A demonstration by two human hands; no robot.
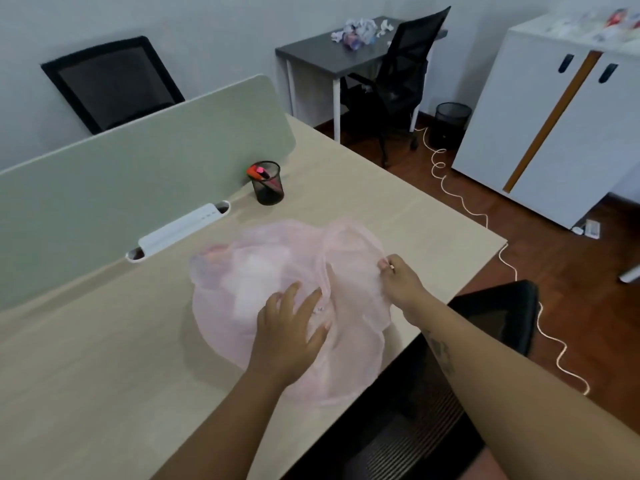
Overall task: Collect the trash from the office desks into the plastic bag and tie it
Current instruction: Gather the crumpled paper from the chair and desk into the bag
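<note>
Your pink plastic bag (242, 271) lies spread on the pale desk (104, 375). Your left hand (287, 327) presses flat on it, fingers straight and splayed. Your right hand (401, 282) pinches its rim at the bag's 3 o'clock. A mesh pen cup (267, 183) stands at 12 o'clock, and crumpled trash (356, 31) sits on the dark desk (311, 51) at 1 o'clock.

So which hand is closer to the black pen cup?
Left. The left hand lies flat on the plastic bag, directly in front of the pen cup; the right hand pinches the bag's rim farther to the right.
</note>
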